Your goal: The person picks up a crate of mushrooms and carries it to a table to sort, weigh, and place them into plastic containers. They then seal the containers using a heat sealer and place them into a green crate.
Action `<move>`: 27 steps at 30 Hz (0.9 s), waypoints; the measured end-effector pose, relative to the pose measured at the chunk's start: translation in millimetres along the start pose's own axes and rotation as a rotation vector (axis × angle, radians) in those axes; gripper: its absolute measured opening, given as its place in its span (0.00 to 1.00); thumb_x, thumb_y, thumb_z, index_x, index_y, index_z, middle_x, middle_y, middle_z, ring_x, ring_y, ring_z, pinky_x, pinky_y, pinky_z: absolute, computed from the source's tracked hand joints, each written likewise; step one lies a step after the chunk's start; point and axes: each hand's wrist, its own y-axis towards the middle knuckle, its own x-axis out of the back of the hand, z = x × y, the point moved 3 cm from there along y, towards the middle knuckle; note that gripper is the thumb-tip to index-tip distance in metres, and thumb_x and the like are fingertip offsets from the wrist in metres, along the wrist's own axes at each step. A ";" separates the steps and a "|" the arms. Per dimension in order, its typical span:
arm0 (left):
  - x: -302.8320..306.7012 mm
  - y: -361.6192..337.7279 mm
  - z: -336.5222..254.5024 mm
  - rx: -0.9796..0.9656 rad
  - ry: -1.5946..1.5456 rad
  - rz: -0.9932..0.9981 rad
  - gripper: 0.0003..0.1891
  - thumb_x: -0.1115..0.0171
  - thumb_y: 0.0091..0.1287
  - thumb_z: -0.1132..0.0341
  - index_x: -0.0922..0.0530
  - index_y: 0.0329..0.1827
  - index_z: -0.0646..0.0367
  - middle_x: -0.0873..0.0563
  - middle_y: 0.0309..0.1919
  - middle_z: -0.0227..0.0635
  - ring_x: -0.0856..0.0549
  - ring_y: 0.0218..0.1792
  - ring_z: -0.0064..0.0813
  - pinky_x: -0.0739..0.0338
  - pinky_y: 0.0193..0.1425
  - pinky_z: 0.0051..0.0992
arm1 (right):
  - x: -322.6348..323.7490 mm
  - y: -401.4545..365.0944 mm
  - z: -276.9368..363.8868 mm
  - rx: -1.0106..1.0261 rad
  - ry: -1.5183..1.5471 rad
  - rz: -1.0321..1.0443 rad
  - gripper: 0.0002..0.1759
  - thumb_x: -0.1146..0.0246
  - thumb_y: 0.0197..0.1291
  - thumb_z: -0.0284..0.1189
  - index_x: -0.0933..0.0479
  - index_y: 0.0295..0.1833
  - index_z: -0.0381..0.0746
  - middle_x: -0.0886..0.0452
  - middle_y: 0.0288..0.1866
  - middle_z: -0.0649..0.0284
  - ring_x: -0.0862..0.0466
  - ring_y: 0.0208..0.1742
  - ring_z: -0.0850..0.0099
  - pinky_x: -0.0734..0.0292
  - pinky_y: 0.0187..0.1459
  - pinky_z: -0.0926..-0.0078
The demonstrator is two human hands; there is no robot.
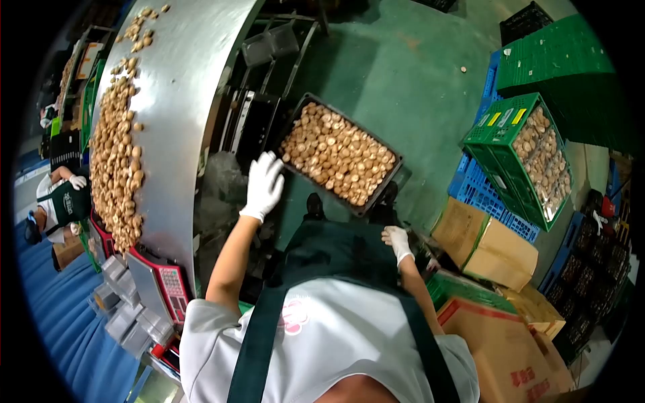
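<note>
A black crate (295, 176) full of brown mushrooms (339, 151) lies before my feet. My left hand (265, 187), in a white glove, is open with fingers stretched out, right by the crate's left corner. On the other side, my right hand (396, 242), also gloved in white, hangs beside my dark green apron (342, 252). Its fingers are loosely bent and apart, with nothing between them.
To the left, a metal table (171, 127) carries a heap of mushrooms (115, 158) and a scale (158, 282). A co-worker (64, 195) is behind it. On the right are a green crate (494, 138) of bagged mushrooms, a blue pallet (494, 205) and cardboard boxes (497, 258).
</note>
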 end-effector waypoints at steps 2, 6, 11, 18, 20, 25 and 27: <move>-48.5 3.3 -2.8 0.003 -0.036 0.140 0.22 0.42 0.59 0.65 0.30 0.58 0.58 0.31 0.61 0.44 0.36 0.65 0.45 0.44 0.68 0.46 | 9.9 14.8 2.7 0.050 -0.010 -0.053 0.11 0.44 0.60 0.32 0.22 0.40 0.36 0.18 0.30 0.61 0.20 0.24 0.75 0.25 0.26 0.80; -140.0 22.6 62.5 0.312 -0.029 0.330 0.25 0.43 0.59 0.60 0.31 0.60 0.60 0.30 0.61 0.46 0.34 0.64 0.44 0.41 0.67 0.41 | 26.1 95.7 -11.0 0.167 -0.299 -0.251 0.18 0.38 0.51 0.38 0.20 0.43 0.37 0.16 0.37 0.55 0.17 0.42 0.64 0.25 0.48 0.71; -245.6 70.1 172.6 0.606 0.047 0.384 0.29 0.43 0.58 0.58 0.33 0.61 0.64 0.30 0.60 0.50 0.32 0.62 0.46 0.39 0.67 0.34 | -2.0 173.8 27.2 0.136 -0.257 -0.353 0.28 0.37 0.53 0.39 0.28 0.54 0.30 0.23 0.53 0.48 0.22 0.53 0.58 0.30 0.55 0.68; -359.3 100.9 264.9 0.993 -0.425 0.228 0.23 0.40 0.55 0.64 0.27 0.52 0.67 0.21 0.45 0.45 0.23 0.49 0.38 0.31 0.55 0.30 | -53.3 273.0 -26.1 0.065 0.116 -0.516 0.20 0.43 0.61 0.37 0.25 0.47 0.29 0.19 0.41 0.56 0.22 0.44 0.67 0.30 0.50 0.72; -388.4 105.9 294.2 1.022 -0.688 0.273 0.14 0.39 0.54 0.66 0.22 0.41 0.65 0.21 0.25 0.36 0.22 0.27 0.30 0.28 0.34 0.26 | -61.3 287.4 -45.0 0.049 0.533 -0.413 0.16 0.42 0.62 0.36 0.24 0.43 0.32 0.19 0.33 0.62 0.22 0.32 0.75 0.27 0.39 0.76; -399.6 116.6 297.3 1.196 -0.735 0.403 0.08 0.36 0.54 0.64 0.25 0.24 0.56 0.30 0.12 0.25 0.33 0.11 0.20 0.40 0.16 0.22 | -60.9 280.8 -27.9 0.062 0.570 -0.437 0.14 0.39 0.60 0.37 0.23 0.26 0.40 0.27 0.19 0.73 0.31 0.18 0.82 0.37 0.22 0.81; -408.8 107.8 311.8 1.152 -0.628 0.385 0.11 0.35 0.52 0.62 0.26 0.25 0.59 0.29 0.12 0.29 0.32 0.12 0.22 0.39 0.17 0.27 | -58.8 288.1 -43.5 0.073 0.641 -0.392 0.12 0.38 0.59 0.37 0.23 0.29 0.40 0.26 0.21 0.73 0.30 0.20 0.82 0.36 0.24 0.82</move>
